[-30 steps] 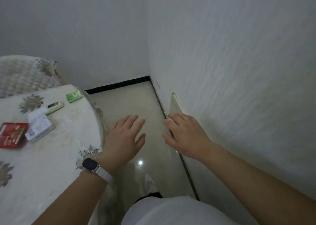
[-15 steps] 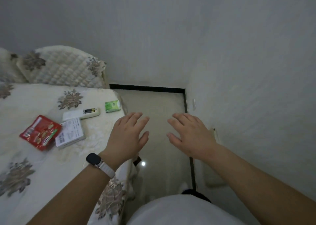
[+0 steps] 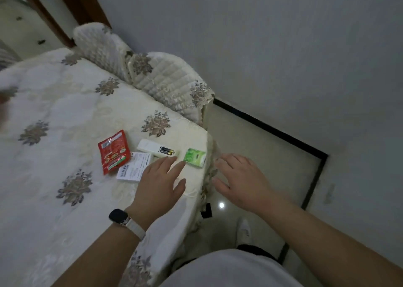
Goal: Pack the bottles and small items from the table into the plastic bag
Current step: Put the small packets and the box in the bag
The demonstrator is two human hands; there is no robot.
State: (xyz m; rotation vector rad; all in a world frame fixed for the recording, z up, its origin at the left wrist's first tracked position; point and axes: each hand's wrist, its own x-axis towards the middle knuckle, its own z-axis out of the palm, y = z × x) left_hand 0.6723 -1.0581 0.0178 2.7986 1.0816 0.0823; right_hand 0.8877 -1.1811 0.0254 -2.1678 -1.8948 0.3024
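Observation:
Several small items lie near the right edge of the table (image 3: 65, 116), which has a cream floral cloth. They are a red snack packet (image 3: 113, 152), a white box with printed labels (image 3: 134, 166), a white remote with its batteries showing (image 3: 156, 149) and a green tissue pack (image 3: 195, 157). My left hand (image 3: 160, 183), a watch on its wrist, hovers flat with fingers straight, its tips by the remote and the green pack. My right hand (image 3: 242, 178) is spread, palm down, over the floor just past the table edge. Both hands hold nothing. No bottle or plastic bag is in view.
Two chairs with quilted floral covers (image 3: 165, 83) stand against the table's far side. A pale wall (image 3: 283, 46) fills the right, with tiled floor (image 3: 261, 155) and a black skirting line below. A blurred pale shape (image 3: 8, 86) sits at the left edge.
The view has swung left, bringing the table and its items under my hands. My left hand now hangs over the tabletop beside the green pack; both hands stay flat and apart.

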